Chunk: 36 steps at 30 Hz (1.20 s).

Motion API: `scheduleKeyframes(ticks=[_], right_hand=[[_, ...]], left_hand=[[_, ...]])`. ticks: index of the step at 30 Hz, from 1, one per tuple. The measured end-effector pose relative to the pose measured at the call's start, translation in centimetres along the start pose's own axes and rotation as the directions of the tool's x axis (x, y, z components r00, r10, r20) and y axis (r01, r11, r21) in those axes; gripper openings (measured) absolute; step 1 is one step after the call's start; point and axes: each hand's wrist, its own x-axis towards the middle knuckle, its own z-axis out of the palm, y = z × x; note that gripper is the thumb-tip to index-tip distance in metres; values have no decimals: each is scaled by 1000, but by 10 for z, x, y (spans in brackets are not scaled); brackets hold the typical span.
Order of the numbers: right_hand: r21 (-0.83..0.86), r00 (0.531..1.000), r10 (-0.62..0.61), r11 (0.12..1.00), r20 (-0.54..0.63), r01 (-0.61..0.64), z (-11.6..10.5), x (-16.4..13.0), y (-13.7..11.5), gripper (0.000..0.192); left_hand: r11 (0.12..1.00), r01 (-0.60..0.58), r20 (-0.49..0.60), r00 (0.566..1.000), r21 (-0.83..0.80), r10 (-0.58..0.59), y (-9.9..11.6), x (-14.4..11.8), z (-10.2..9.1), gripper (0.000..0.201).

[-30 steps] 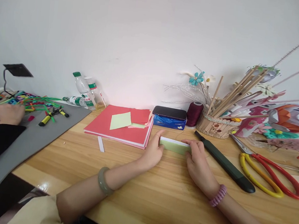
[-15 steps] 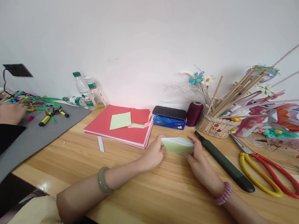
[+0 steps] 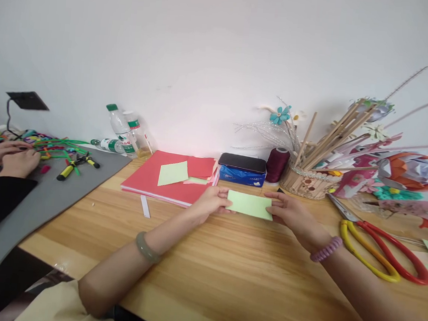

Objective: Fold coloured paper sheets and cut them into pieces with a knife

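Wooden desk (image 3: 174, 277) spreads under everything near; grey mat (image 3: 96, 172) at left, a co-worker's hands (image 3: 21, 162) above it, well apart from this work. Red paper stack (image 3: 148, 184) lies flat on the desk, left side. Basket (image 3: 307, 183) with sticks and flowers at back right. Scissors (image 3: 361, 224) on the desk beyond the right forearm, unheld; no cutting at this moment.

Left hand (image 3: 210, 202): grip pinched on the left end of the green paper (image 3: 249, 204). Right hand (image 3: 291, 215): grip likewise pinched on the right end. Paper spans the two, on the near side of the blue tissue pack (image 3: 240, 177); cannot tell if it touches the desk.

Progress, as judged: paper already a neat oblong with straight-looking edges; being handled, not set down. One sheet or several layers: cannot tell from this face. No fastening seen on it; how much is left, unclear. Loose green sheet (image 3: 173, 173) lies on the red paper stack, untouched. Smallest: white strip (image 3: 145, 206) on the desk just in front of the stack, perhaps an offcut.
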Motion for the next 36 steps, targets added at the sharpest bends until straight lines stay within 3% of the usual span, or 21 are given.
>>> scheduleKeyframes(ticks=[6,10,14,17,21,24,27,31,36], right_hand=[[31,993,113,993,-26,-113,5,35,-11,35],[-52,992,111,992,-63,-114,14,52,-10,36],[-256,991,44,964,-124,-75,15,60,-11,35],[-466,985,-25,883,-169,-58,8,58,-18,33],[-702,976,-126,711,-175,-34,-3,37,-30,31],[-809,981,-174,587,-88,31,-3,14,-29,29],[-868,985,-167,484,39,116,3,-1,-17,30],[-918,988,-145,379,62,114,1,-3,-3,29],[-978,980,-199,205,-14,28,-27,-11,-12,27]], left_hand=[[988,-145,-223,966,-52,130,20,-1,-18,27],[974,-213,-244,951,-80,188,39,-8,-38,16],[965,-260,-265,934,-40,241,43,-12,-44,14],[961,-272,-252,928,43,274,38,-9,-44,13],[922,-310,-214,908,234,360,30,-1,-47,13],[828,-365,-137,878,426,458,22,3,-46,15],[668,-444,65,857,597,512,9,0,-34,22],[441,-545,367,826,713,428,-11,-4,-11,34],[227,-550,490,828,804,274,-21,-2,1,41]])
